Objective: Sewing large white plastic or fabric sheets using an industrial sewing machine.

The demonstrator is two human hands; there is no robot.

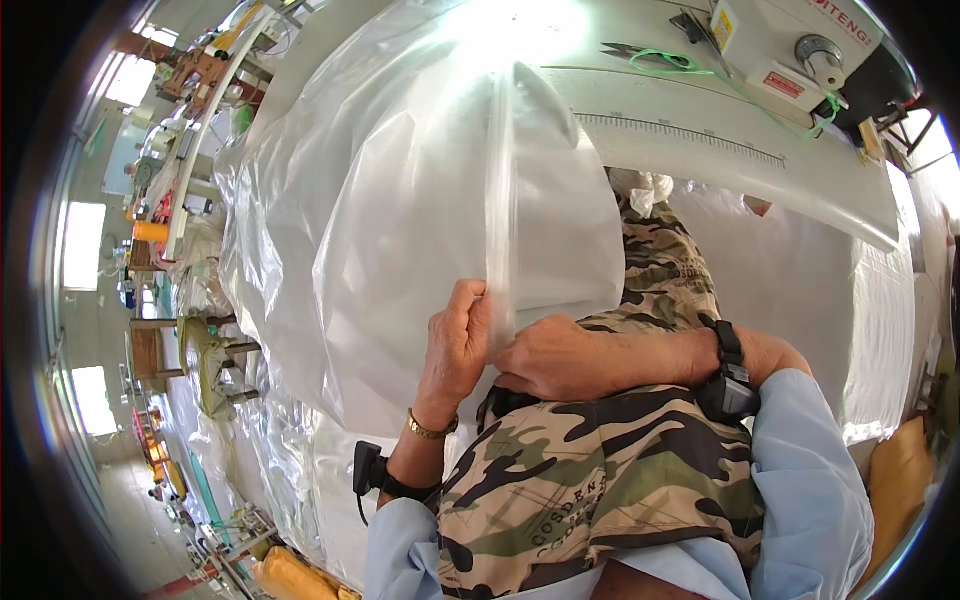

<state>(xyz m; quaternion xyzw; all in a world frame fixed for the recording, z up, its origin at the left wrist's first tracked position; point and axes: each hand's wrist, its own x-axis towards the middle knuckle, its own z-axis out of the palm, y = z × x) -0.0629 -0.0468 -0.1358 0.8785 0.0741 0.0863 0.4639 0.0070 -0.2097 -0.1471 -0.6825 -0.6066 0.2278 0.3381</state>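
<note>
The left hand (455, 345) and the right hand (555, 358) meet at the lower end of a folded seam strip (499, 200) that runs up the middle of a large clear plastic sheet (400, 200). The left hand's fingers (470, 305) are closed and pinch the strip from the left side; the right hand's fingers are closed against the same strip from the right, so both hands touch each other at the fold. The sheet is held up in front of the person, above the lap, and billows over the near edge of the bench (700, 120). A camouflage-pattern garment (590, 470) covers the lap below the hands. A sewing machine (800, 50) stands at the far right of the bench, with scissors (630, 50) and a green cord (665, 62) just beside it.
</note>
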